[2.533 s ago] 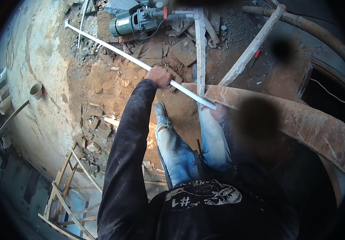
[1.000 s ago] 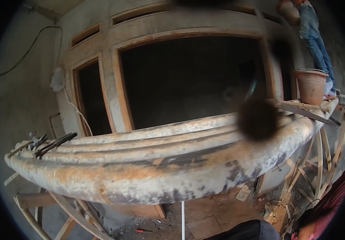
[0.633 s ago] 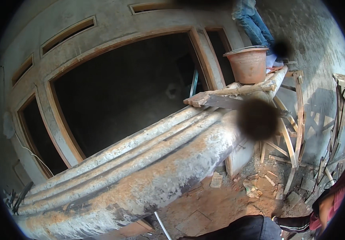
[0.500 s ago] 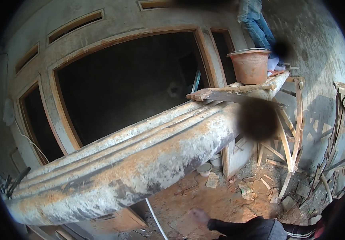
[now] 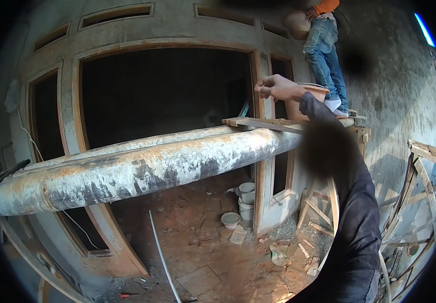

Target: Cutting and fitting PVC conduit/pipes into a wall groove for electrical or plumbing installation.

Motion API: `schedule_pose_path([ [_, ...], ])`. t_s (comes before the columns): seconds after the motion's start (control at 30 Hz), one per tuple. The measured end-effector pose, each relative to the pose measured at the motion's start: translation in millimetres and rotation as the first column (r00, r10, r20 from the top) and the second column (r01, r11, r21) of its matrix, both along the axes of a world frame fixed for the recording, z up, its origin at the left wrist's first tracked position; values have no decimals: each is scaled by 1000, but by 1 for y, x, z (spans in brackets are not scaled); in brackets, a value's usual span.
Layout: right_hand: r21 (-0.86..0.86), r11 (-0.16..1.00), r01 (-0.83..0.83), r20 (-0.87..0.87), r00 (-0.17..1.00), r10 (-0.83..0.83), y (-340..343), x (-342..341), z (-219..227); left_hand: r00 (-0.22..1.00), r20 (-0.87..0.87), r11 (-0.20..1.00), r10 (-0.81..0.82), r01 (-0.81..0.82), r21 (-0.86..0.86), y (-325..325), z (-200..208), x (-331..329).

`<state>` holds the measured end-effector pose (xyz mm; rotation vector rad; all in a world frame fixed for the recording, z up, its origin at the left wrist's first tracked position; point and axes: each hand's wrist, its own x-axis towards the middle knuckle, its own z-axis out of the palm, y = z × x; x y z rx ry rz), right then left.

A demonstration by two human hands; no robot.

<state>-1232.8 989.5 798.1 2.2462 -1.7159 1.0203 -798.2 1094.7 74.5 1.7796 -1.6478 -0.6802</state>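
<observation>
My right hand (image 5: pixel 280 88) is raised above the scaffold. Its fingers are loosely bent and a little apart, and nothing shows in them. The dark-sleeved arm (image 5: pixel 356 217) comes up from the lower right. Just behind the wrist stands a reddish-orange bucket (image 5: pixel 294 110), partly covered by the hand and sleeve. Below the hand, a wooden plank (image 5: pixel 263 123) lies across thick, plaster-stained round poles (image 5: pixel 177 156). I see no contact between hand, bucket and plank. My left hand is out of the picture.
A person in jeans (image 5: pixel 325 60) stands on the scaffold's far end, holding a rounded tan object (image 5: pixel 297 25). Tubs (image 5: pixel 230 219), a white pipe (image 5: pixel 162 257) and rubble lie on the ground. Wooden trestles (image 5: pixel 425 187) stand at right. Dark blots hide parts of the view.
My right hand has risen from low over the ground to above the plank, near the bucket. The view has shifted, showing more of the person on the scaffold.
</observation>
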Motion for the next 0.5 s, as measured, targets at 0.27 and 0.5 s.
schedule_pose_path([
  [0.27,556,825,100,-420,890,176,-63,83,-35,996,-29,995,81,-79,59,28,-27,-23],
  [0.5,254,967,-16,-328,939,102,-57,68,-13,976,-90,966,199,-180,183,89,-92,-38],
])
